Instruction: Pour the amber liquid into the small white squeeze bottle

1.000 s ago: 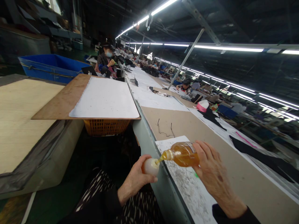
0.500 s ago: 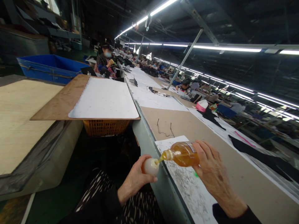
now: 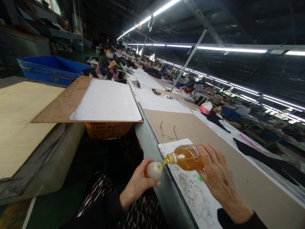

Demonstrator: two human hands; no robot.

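Observation:
My right hand [image 3: 215,171] is wrapped round a clear plastic bottle [image 3: 188,157] of amber liquid, tipped on its side with its neck to the left. A yellowish stream [image 3: 163,163] runs from its mouth into the opening of a small whitish translucent bottle [image 3: 153,170]. Fingers and thumb of my left hand [image 3: 139,183] close round that small bottle, which leans toward the larger one. Both bottles are above the near edge of the table. Under the big bottle lies a smudged white sheet [image 3: 197,197], and a bit of a green object [image 3: 200,178] shows beside my right hand.
A pair of glasses [image 3: 168,138] lies on the beige tabletop. To the left, a brown board [image 3: 52,108] with white paper [image 3: 107,101] sits over an orange basket [image 3: 108,130]. Black fabric pieces [image 3: 264,159] lie at right. A masked co-worker [image 3: 108,62] sits ahead by a blue bin [image 3: 51,68].
Almost nothing differs. Both hands hold their bottles in nearly the same place, and the liquid still flows from the large one into the small one.

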